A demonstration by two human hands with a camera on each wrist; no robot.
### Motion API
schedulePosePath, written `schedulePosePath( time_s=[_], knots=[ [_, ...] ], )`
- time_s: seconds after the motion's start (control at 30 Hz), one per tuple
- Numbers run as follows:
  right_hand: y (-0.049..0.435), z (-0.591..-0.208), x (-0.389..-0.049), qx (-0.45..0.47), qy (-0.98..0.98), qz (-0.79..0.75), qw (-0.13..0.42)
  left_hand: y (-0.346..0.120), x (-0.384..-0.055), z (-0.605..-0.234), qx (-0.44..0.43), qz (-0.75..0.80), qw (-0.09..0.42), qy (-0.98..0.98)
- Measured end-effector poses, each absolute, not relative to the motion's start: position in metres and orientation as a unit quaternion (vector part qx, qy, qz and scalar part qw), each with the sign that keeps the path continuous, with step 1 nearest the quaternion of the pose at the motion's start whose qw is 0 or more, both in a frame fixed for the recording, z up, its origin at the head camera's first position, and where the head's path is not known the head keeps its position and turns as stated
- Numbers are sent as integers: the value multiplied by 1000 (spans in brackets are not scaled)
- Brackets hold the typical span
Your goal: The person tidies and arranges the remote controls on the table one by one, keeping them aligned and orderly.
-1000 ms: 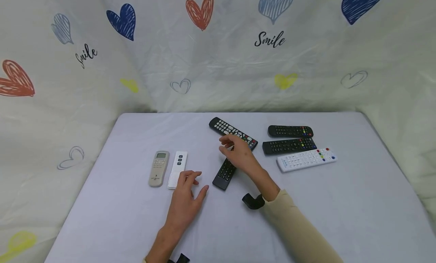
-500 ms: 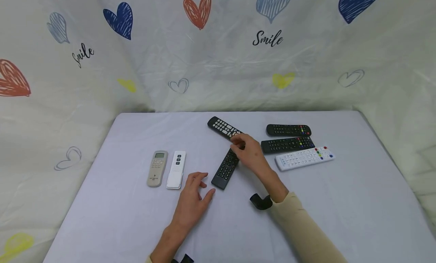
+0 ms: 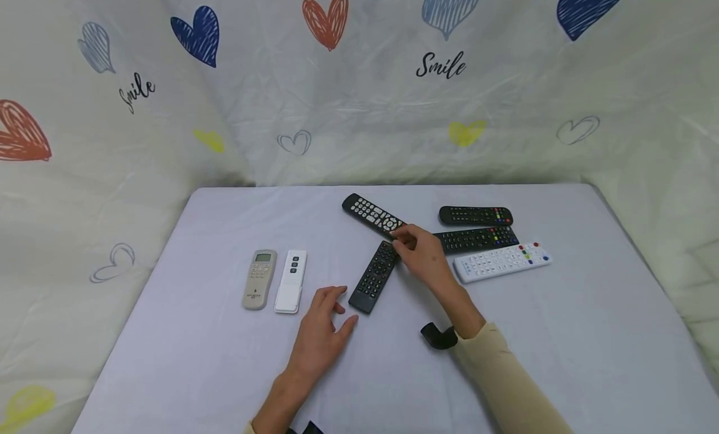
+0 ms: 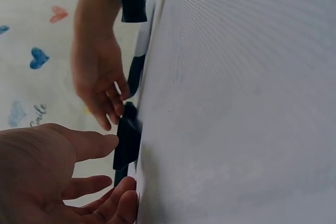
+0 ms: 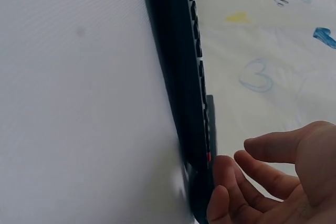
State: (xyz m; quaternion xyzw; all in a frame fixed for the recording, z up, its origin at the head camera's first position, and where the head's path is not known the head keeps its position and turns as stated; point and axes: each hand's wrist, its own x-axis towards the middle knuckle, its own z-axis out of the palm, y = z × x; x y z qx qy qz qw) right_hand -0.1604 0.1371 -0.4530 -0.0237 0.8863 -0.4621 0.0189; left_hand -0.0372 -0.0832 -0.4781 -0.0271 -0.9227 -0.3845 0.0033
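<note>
Two black remote controls lie at an angle in the middle of the table: a far remote with pale buttons and a nearer remote with dark buttons. My right hand is over the near end of the far remote, hiding that end. In the right wrist view its fingertips are right at the end of a black remote, with thumb and fingers loosely bent. My left hand hovers left of the nearer remote, thumb spread from the fingers and nothing between them; the left wrist view shows the same gap.
To the left, a beige remote with a small screen lies beside a slim white remote. Right of my right hand are a short black remote, another black remote and a white remote. A white cloth covers the table.
My right hand has moved right along the far remote towards its near end, uncovering the top of the nearer remote. The left hand has shifted slightly right. The remotes lie as before.
</note>
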Motion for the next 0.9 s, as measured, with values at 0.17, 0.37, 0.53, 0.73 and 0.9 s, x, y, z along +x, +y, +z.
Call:
schedulePosePath(
  time_s=[0.17, 0.37, 0.53, 0.73, 0.9],
  knots=[
    [143, -456, -158, -24, 891, -453, 6, -82, -37, -480, -26, -381, 0, -924],
    [146, -457, -158, -28, 890, -454, 13, -81, -38, -481, -35, -378, 5, -925],
    [145, -460, -158, -44, 898, -437, 11, -80, -40, -481, -42, -377, 3, -925],
    [142, -464, -156, -61, 903, -425, 12, -78, -39, -481, -39, -358, -5, -933],
    [143, -465, -153, -61, 900, -432, 8, -75, -39, -480, -45, -356, -6, -933]
  ],
)
